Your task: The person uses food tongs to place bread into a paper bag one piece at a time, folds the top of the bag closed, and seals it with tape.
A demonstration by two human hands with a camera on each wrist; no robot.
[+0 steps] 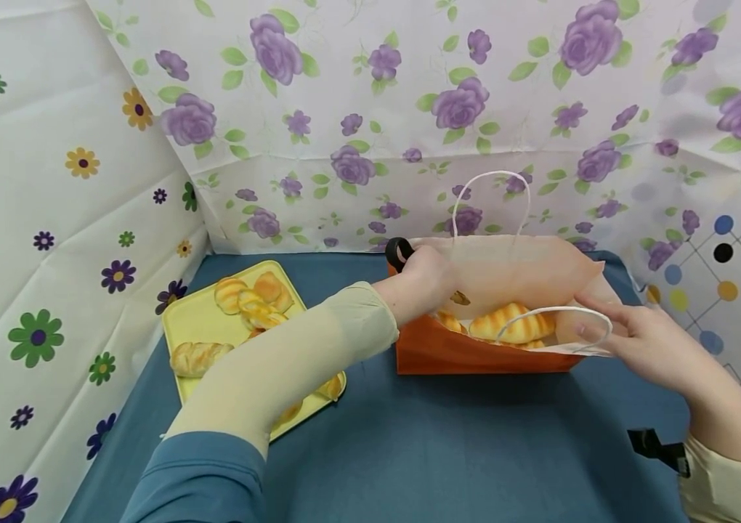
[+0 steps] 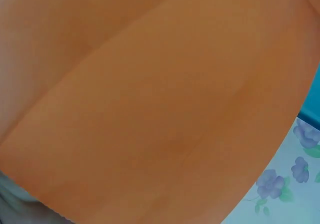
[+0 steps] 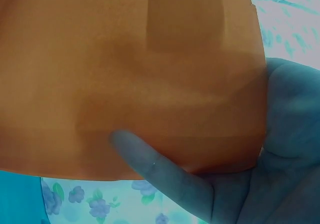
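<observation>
An orange paper bag (image 1: 482, 356) with white string handles lies low on the blue cloth, its pale inside facing up. Striped golden bread rolls (image 1: 514, 325) lie inside, near the mouth. My left hand (image 1: 428, 280) grips the bag's left edge, its fingertips hidden by the bag. At the opposite side my right hand (image 1: 654, 345) holds the right edge near the front handle (image 1: 567, 311). In the right wrist view, one digit of that hand lies across the bag's orange wall (image 3: 175, 99). Orange paper (image 2: 150, 94) fills most of the left wrist view.
A yellow tray (image 1: 184, 317) with several breads (image 1: 200, 358) stands on the left, partly covered by my left forearm. Blue cloth (image 1: 436, 450) spreads in front of the bag. Flowered sheets (image 1: 344, 87) hang behind and at the left, a dotted one (image 1: 737, 290) at the right.
</observation>
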